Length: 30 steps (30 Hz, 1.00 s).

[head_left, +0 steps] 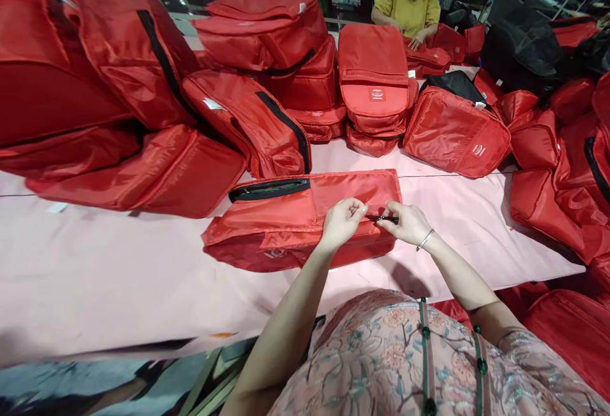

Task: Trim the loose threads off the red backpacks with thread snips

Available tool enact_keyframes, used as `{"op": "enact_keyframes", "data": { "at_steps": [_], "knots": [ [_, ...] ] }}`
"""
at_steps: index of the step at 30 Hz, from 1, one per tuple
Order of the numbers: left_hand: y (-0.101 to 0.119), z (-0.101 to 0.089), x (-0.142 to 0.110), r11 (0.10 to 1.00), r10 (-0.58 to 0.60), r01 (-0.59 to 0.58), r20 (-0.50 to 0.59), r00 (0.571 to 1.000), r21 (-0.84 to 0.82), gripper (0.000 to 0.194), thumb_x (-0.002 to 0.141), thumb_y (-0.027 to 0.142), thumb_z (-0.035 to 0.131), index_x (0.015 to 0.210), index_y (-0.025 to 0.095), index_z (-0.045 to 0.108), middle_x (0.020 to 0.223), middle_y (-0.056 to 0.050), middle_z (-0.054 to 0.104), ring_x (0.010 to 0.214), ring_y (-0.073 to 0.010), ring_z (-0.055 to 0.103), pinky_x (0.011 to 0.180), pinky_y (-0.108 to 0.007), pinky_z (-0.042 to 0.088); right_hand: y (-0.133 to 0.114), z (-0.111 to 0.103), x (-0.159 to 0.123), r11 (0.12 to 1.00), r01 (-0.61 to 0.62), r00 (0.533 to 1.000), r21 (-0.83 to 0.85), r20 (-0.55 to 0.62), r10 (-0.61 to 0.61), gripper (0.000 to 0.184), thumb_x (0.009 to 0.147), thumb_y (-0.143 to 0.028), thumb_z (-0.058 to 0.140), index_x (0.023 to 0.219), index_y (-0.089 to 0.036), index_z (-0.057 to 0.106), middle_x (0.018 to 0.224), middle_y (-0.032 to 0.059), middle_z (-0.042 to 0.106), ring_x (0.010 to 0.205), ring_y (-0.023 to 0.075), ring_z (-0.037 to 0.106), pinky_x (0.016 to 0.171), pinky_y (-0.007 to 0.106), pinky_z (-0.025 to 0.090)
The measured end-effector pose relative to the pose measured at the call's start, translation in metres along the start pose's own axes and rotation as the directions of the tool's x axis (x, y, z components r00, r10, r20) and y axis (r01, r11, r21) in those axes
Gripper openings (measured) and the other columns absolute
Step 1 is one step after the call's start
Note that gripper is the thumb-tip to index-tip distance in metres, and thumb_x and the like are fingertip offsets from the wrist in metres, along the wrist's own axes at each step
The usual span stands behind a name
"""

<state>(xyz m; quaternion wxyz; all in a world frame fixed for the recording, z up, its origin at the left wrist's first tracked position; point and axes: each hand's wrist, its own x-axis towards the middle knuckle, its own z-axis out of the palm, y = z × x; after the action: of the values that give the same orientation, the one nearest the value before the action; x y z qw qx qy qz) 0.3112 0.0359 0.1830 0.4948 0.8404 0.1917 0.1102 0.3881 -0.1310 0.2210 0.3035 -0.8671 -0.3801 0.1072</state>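
Over the red bag [288, 216] — left hand [344, 219] pinched closed, right hand [408, 221] clamped on a black tool [381, 218].

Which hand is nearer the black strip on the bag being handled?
Left. The left hand is right of the black strip on the red bag; the right hand is farther right.

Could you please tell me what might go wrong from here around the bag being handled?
The right hand holds a small dark tool close to the left hand, so a slip might nick a finger.
The tool is also right by the red bag's surface and could snag it.
Behind, the top bag of a stack seems to jut past the one below and might slide if bumped.
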Motion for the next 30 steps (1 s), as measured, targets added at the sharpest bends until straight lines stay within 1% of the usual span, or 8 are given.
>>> {"op": "enact_keyframes", "data": {
  "at_steps": [4, 8, 12, 15, 19, 23, 26, 30],
  "knots": [
    [0.001, 0.001, -0.001, 0.999, 0.012, -0.012, -0.008, 1.000, -0.033, 0.026, 0.077, 0.043, 0.053, 0.073, 0.017, 0.057, 0.064, 0.001, 0.054, 0.057, -0.0107, 0.046, 0.055, -0.022, 0.034, 0.005, 0.001, 0.002, 0.994, 0.009, 1.000, 0.112, 0.019, -0.011, 0.011, 0.073, -0.030, 0.065, 0.074, -0.022, 0.058, 0.072, -0.0021, 0.065, 0.060, 0.0122, 0.056, 0.056, 0.022, 0.036],
    [0.003, -0.003, -0.003, 0.969, 0.036, -0.039, -0.018, 0.999, -0.246, 0.028, 0.076, 0.044, 0.054, 0.071, 0.017, 0.053, 0.062, 0.002, 0.049, 0.057, -0.0104, 0.043, 0.057, -0.023, 0.036, 0.023, 0.002, -0.001, 0.923, -0.026, 1.000, 0.383, 0.019, 0.020, 0.019, 0.073, -0.036, 0.063, 0.071, -0.019, 0.056, 0.068, -0.0020, 0.063, 0.059, 0.0107, 0.055, 0.057, 0.021, 0.041],
    [0.001, -0.012, -0.009, 0.859, 0.092, -0.092, -0.025, 0.995, -0.503, 0.029, 0.074, 0.043, 0.059, 0.066, 0.017, 0.051, 0.060, 0.002, 0.044, 0.055, -0.0089, 0.038, 0.054, -0.023, 0.033, 0.042, 0.000, -0.004, 0.821, -0.120, 0.993, 0.559, 0.075, 0.094, 0.030, 0.070, -0.047, 0.064, 0.070, -0.018, 0.055, 0.064, -0.0013, 0.059, 0.057, 0.0103, 0.053, 0.053, 0.021, 0.042],
    [-0.002, -0.015, -0.012, 0.742, 0.117, -0.166, -0.118, 0.986, -0.650, 0.029, 0.076, 0.040, 0.059, 0.062, 0.017, 0.048, 0.056, 0.003, 0.039, 0.049, -0.0067, 0.031, 0.048, -0.022, 0.027, 0.049, -0.002, -0.005, 0.781, -0.138, 0.990, 0.609, 0.113, 0.087, 0.032, 0.068, -0.048, 0.066, 0.069, -0.018, 0.054, 0.062, -0.0013, 0.058, 0.055, 0.0099, 0.052, 0.050, 0.020, 0.041],
    [-0.005, -0.014, -0.010, 0.651, 0.094, -0.218, -0.208, 0.974, -0.728, 0.026, 0.070, 0.034, 0.068, 0.088, 0.019, 0.055, 0.067, 0.003, 0.045, 0.048, -0.0047, 0.032, 0.045, -0.020, 0.025, 0.046, -0.002, -0.003, 0.805, -0.092, 0.995, 0.586, 0.092, 0.047, 0.031, 0.068, -0.045, 0.068, 0.071, -0.017, 0.056, 0.067, 0.0000, 0.061, 0.058, 0.0102, 0.055, 0.052, 0.021, 0.043],
    [-0.010, -0.010, -0.008, 0.700, 0.069, -0.192, -0.202, 0.977, -0.688, 0.025, 0.071, 0.037, 0.067, 0.084, 0.017, 0.056, 0.060, 0.004, 0.044, 0.047, -0.0048, 0.033, 0.044, -0.020, 0.027, 0.042, -0.002, 0.001, 0.836, -0.056, 0.997, 0.545, 0.079, 0.015, 0.028, 0.068, -0.043, 0.068, 0.071, -0.017, 0.057, 0.069, 0.0001, 0.063, 0.060, 0.0106, 0.056, 0.055, 0.021, 0.045],
    [-0.013, -0.006, -0.011, 0.778, 0.042, -0.199, -0.266, 0.963, -0.596, 0.025, 0.074, 0.040, 0.064, 0.078, 0.017, 0.055, 0.058, 0.004, 0.044, 0.048, -0.0059, 0.036, 0.046, -0.020, 0.029, 0.041, -0.003, 0.004, 0.822, -0.053, 0.996, 0.567, 0.089, 0.003, 0.029, 0.068, -0.044, 0.068, 0.068, -0.017, 0.056, 0.066, -0.0009, 0.061, 0.058, 0.0098, 0.055, 0.054, 0.021, 0.045],
    [-0.009, 0.005, -0.023, 0.944, 0.093, -0.203, -0.381, 0.920, -0.259, 0.022, 0.080, 0.040, 0.056, 0.080, 0.018, 0.058, 0.067, 0.001, 0.053, 0.054, -0.0084, 0.044, 0.055, -0.022, 0.039, 0.043, 0.000, 0.003, 0.754, -0.090, 0.996, 0.651, 0.046, 0.078, 0.034, 0.068, -0.050, 0.067, 0.069, -0.017, 0.055, 0.059, -0.0036, 0.055, 0.048, 0.0065, 0.046, 0.045, 0.018, 0.038]
  ]
}}
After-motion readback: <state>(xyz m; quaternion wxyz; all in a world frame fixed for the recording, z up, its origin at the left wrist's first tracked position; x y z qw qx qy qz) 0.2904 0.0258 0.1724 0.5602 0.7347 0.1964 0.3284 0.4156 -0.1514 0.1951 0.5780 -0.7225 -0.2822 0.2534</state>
